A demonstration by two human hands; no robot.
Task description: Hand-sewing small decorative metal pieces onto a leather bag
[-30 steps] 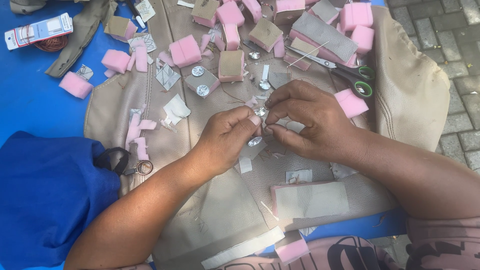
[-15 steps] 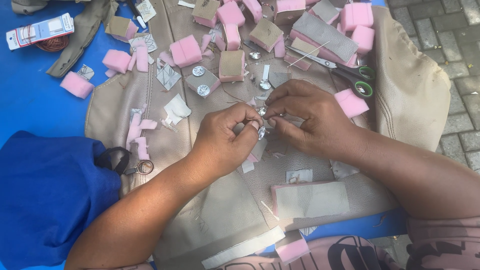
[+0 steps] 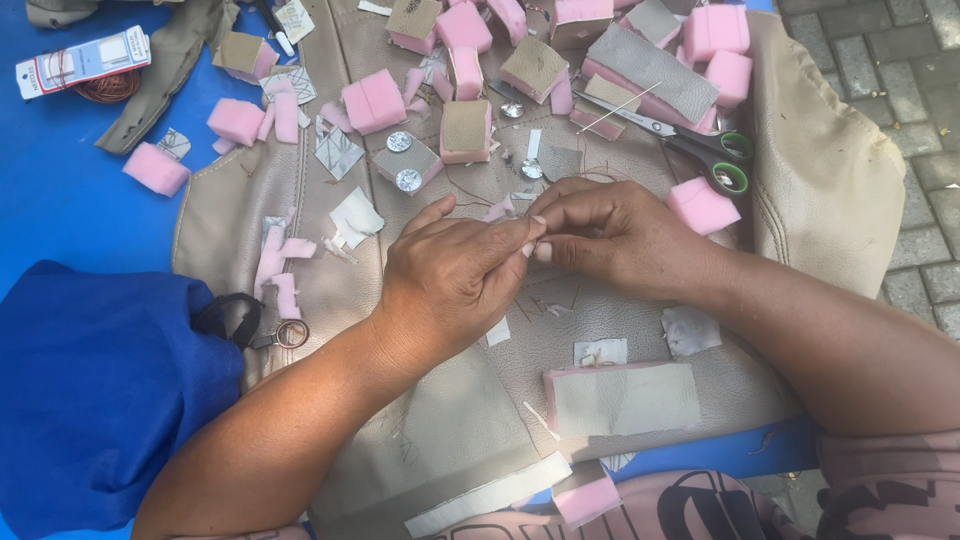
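A person's 2 hands meet over a beige leather panel (image 3: 420,420) spread on a blue mat (image 3: 70,200): the left hand (image 3: 455,285) and right hand (image 3: 625,240) have fingertips pressed together at the centre, pinched on something too small to make out — possibly a fine thread or a tiny piece, though the head view does not settle it. Whatever is held sits right between the 2 thumbs and forefingers, just above the leather. Around them lie pink foam blocks (image 3: 372,100), some faced with grey or tan material, 2 small round silver discs (image 3: 400,142) on and beside one grey-topped block, and green-handled scissors (image 3: 700,145) just beyond the right hand. A foam-backed grey rectangle (image 3: 625,398) rests near the right forearm, a blue cloth bag (image 3: 90,390) beside the left arm, and a coil of copper-coloured wire (image 3: 105,88) lies well apart at the top left. Judged from the grip, fine work like this goes best with the wrists braced low on the panel, tension kept light and even — a hard tug could snap or slip what is held — and the scissors left within easy reach.
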